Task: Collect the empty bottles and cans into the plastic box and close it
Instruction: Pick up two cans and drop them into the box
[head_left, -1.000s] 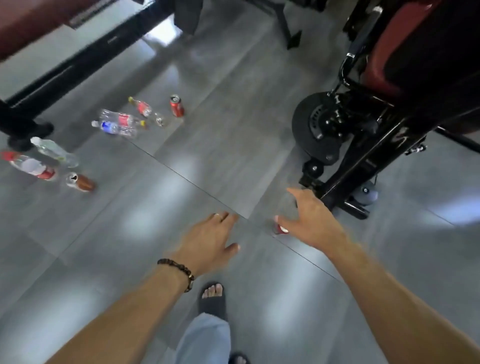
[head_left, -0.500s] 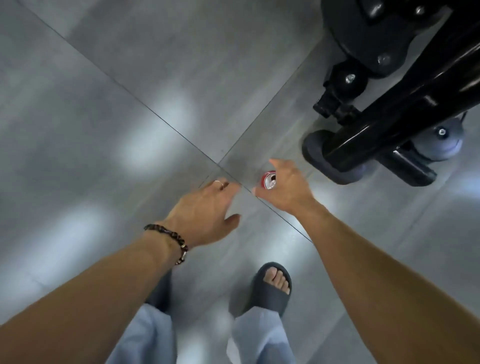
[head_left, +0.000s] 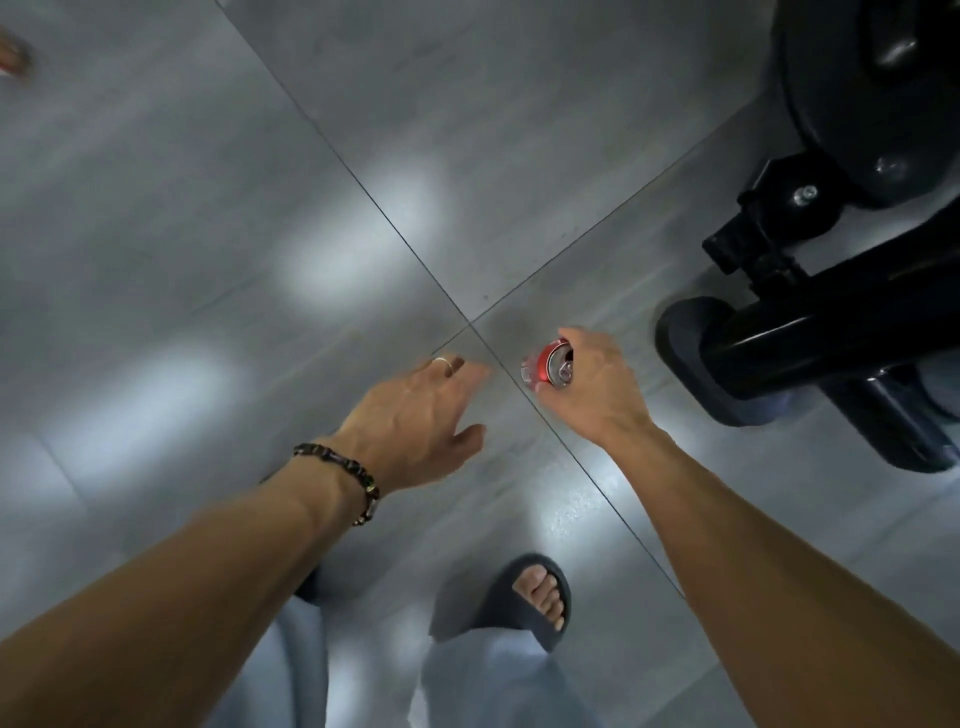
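Observation:
A red can (head_left: 545, 364) with a silver top sits in my right hand (head_left: 592, 387), whose fingers wrap around it just above the grey tiled floor. My left hand (head_left: 415, 421) hovers to the left of the can, fingers spread and holding nothing; it wears a ring and a beaded bracelet. A blurred reddish object (head_left: 13, 57) shows at the top left edge; I cannot tell what it is. The plastic box is out of view.
The black base and wheel of a piece of exercise equipment (head_left: 810, 338) stands close on the right of my right hand. My foot in a dark slipper (head_left: 530, 597) is below, on the grey tiles (head_left: 260, 208).
The view dropped closer to the floor. My right hand reached the red can and closed around it, tilting it so its silver top shows. The scattered bottles left the view.

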